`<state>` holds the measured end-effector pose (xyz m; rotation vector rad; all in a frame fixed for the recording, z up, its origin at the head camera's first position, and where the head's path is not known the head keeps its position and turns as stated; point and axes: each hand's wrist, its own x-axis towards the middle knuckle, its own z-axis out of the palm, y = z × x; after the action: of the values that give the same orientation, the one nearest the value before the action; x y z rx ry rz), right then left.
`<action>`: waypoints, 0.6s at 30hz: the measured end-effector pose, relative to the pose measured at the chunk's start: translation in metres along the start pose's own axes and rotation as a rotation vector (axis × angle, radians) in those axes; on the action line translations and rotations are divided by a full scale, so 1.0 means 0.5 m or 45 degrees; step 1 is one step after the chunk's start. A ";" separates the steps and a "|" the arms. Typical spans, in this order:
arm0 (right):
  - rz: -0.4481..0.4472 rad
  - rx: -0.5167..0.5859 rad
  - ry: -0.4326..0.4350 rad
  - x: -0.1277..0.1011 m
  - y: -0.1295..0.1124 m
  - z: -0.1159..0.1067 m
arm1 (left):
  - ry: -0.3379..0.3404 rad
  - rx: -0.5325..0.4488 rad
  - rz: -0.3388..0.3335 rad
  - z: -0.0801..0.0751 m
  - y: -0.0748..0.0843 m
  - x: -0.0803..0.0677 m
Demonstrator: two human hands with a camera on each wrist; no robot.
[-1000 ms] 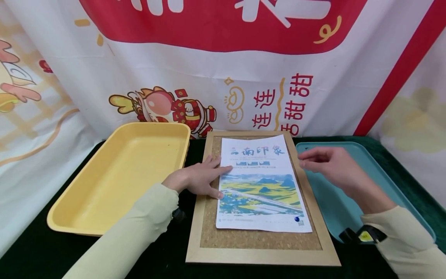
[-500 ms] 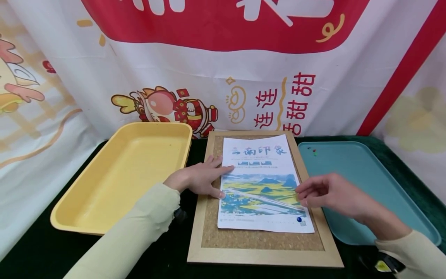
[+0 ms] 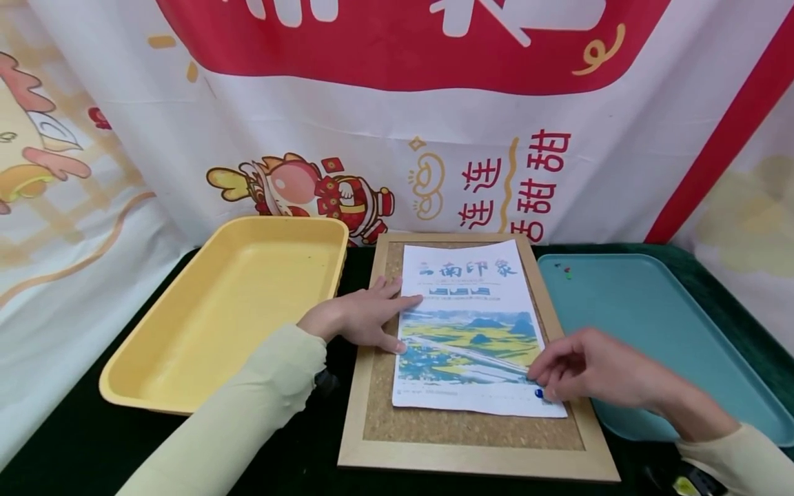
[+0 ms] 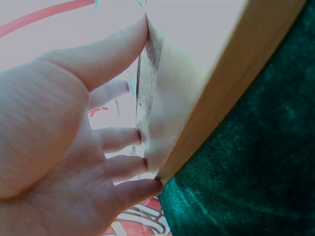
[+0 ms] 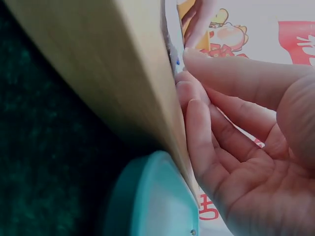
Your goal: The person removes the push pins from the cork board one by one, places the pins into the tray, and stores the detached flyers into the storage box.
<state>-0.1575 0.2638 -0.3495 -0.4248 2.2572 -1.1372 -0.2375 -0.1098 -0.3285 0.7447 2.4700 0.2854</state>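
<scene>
A printed sheet [image 3: 459, 396] with a landscape picture lies on a wood-framed cork board [image 3: 471, 432]. My left hand [image 3: 366, 318] spreads over the board's left side, with thumb and index finger on the sheet's left edge. In the left wrist view the other fingertips meet the frame and cork. At the sheet's lower right corner is a blue pushpin [image 3: 538, 393]. My right hand [image 3: 598, 365] is there with bent fingers, thumb and fingertips right beside the pushpin. Whether it pinches the pin, I cannot tell.
A yellow tray [image 3: 217, 324] stands left of the board. To the right, a teal tray [image 3: 626, 296] has several small coloured pins [image 3: 567, 273] near its far left corner. Dark green cloth [image 3: 298, 448] covers the table, and a printed white curtain [image 3: 347, 117] hangs behind.
My right hand has come from over the teal tray's left edge down toward me to the sheet's lower right corner. My left hand has kept its place on the board.
</scene>
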 end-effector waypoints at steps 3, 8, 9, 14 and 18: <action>0.000 -0.024 0.001 0.000 -0.001 0.003 | 0.002 0.003 -0.006 0.001 0.002 0.000; -0.011 -0.039 0.002 0.001 0.000 0.008 | 0.006 0.015 -0.010 0.001 0.002 0.000; -0.014 -0.039 0.001 0.001 0.000 0.009 | 0.006 0.016 -0.009 0.001 0.001 0.000; -0.022 -0.032 -0.002 0.002 0.002 0.011 | 0.002 0.021 -0.001 0.002 0.001 0.002; -0.031 -0.041 -0.001 0.001 0.002 0.011 | 0.002 0.022 0.001 0.002 0.001 0.003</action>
<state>-0.1546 0.2604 -0.3533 -0.4666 2.2778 -1.1142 -0.2379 -0.1087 -0.3299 0.7528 2.4766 0.2658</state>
